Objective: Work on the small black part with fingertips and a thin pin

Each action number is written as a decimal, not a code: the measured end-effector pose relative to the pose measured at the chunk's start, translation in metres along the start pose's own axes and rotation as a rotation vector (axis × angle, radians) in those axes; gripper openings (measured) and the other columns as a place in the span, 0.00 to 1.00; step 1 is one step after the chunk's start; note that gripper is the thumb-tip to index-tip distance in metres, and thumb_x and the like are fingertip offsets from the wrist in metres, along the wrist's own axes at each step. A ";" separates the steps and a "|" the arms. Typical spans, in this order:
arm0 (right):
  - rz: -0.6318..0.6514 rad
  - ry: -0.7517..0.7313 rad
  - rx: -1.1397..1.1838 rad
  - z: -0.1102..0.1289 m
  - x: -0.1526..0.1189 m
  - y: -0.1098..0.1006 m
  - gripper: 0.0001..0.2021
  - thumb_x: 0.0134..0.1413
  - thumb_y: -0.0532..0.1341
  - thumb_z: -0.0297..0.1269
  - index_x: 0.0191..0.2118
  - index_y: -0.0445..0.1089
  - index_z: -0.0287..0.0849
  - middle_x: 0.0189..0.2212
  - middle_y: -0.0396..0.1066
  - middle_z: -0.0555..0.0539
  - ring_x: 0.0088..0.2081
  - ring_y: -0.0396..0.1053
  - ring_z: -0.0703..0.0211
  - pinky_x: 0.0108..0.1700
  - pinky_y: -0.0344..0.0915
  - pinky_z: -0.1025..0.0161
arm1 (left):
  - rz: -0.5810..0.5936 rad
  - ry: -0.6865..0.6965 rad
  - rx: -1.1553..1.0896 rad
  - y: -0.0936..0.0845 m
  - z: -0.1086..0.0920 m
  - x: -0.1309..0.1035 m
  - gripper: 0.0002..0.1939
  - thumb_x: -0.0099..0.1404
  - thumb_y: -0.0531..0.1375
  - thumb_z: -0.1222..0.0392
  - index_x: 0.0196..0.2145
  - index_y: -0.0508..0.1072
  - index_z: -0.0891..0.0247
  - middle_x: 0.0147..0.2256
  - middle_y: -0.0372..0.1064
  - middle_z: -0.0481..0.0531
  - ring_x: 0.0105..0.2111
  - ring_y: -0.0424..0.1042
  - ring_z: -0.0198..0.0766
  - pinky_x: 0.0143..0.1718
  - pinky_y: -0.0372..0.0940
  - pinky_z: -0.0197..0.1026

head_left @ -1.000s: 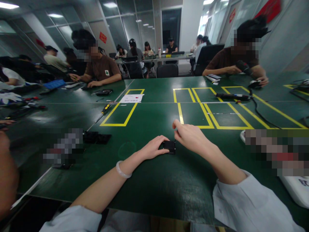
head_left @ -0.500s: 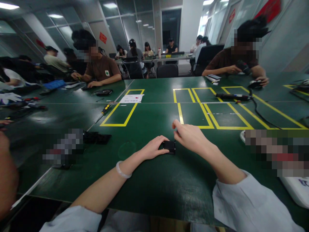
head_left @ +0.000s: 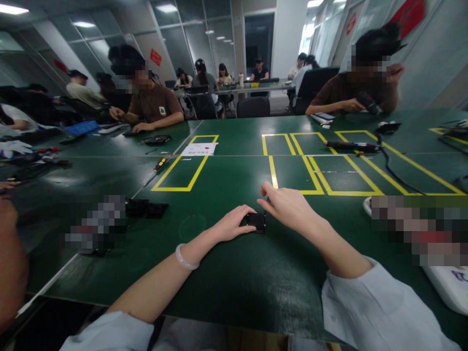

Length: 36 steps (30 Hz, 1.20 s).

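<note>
A small black rectangular block (head_left: 258,224), its exact kind too small to make out, lies on the green table (head_left: 219,278) in front of me. My left hand (head_left: 232,224), with a pale bangle on its wrist, grips the block's left side between thumb and fingers. Just beyond the block's right edge hovers my right hand (head_left: 288,207). Its thumb points left toward the block, apart from the bent index finger, and I see nothing between them. The other fingers of that hand are partly hidden.
Yellow tape outlines (head_left: 321,187) mark the table ahead. A white paper (head_left: 199,149) and a yellow-black screwdriver (head_left: 160,165) lie to the left. Black parts (head_left: 157,209) sit nearer left. A black cabled tool (head_left: 353,146) lies right. Two co-workers sit opposite; another person's arm (head_left: 12,263) enters left.
My right thumb has moved left, away from the index finger. My left hand and the block stay put. The co-worker at the right has raised a hand from the table toward the head.
</note>
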State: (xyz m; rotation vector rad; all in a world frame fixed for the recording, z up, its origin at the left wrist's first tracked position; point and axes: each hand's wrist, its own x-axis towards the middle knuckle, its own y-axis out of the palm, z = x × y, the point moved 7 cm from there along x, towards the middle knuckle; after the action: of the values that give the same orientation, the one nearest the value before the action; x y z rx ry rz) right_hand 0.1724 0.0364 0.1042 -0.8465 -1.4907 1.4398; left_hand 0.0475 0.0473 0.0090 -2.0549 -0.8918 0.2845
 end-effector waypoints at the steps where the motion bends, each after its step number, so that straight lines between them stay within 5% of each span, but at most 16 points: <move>1: 0.009 0.001 -0.010 0.000 0.000 0.001 0.12 0.64 0.46 0.43 0.44 0.59 0.43 0.30 0.74 0.47 0.30 0.72 0.56 0.26 0.46 0.65 | 0.000 -0.001 0.001 0.000 0.000 0.000 0.19 0.64 0.58 0.49 0.49 0.65 0.61 0.44 0.66 0.55 0.44 0.66 0.45 0.46 0.61 0.46; 7: -0.012 -0.043 0.041 0.000 -0.002 0.000 0.10 0.62 0.48 0.36 0.46 0.59 0.43 0.32 0.74 0.48 0.30 0.71 0.58 0.26 0.46 0.65 | -0.003 0.001 0.004 0.000 0.000 0.001 0.19 0.64 0.58 0.49 0.49 0.65 0.61 0.44 0.66 0.55 0.43 0.66 0.45 0.46 0.61 0.46; 13: -0.005 -0.014 0.007 -0.001 0.000 0.002 0.12 0.63 0.46 0.43 0.44 0.60 0.43 0.30 0.74 0.47 0.30 0.72 0.55 0.25 0.45 0.65 | -0.005 0.010 0.005 0.000 0.000 0.000 0.19 0.64 0.58 0.49 0.49 0.65 0.61 0.44 0.66 0.55 0.44 0.66 0.45 0.47 0.61 0.46; 20: 0.022 -0.022 0.029 0.001 -0.001 0.000 0.10 0.62 0.47 0.36 0.47 0.59 0.43 0.32 0.74 0.47 0.31 0.72 0.57 0.27 0.47 0.65 | 0.000 0.002 -0.001 0.001 0.000 0.000 0.19 0.64 0.58 0.49 0.49 0.65 0.61 0.44 0.66 0.56 0.44 0.66 0.45 0.46 0.61 0.46; 36: 0.013 -0.029 0.032 0.002 -0.001 0.001 0.10 0.63 0.47 0.39 0.45 0.59 0.43 0.32 0.74 0.47 0.31 0.72 0.56 0.26 0.48 0.64 | 0.000 0.005 0.022 0.001 0.001 0.000 0.19 0.64 0.58 0.50 0.49 0.65 0.61 0.44 0.66 0.55 0.43 0.66 0.44 0.46 0.61 0.45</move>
State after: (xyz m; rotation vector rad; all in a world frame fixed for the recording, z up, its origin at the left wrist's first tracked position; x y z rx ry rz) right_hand 0.1710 0.0353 0.1030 -0.8197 -1.4823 1.4878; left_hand 0.0477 0.0476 0.0081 -2.0344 -0.8822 0.2875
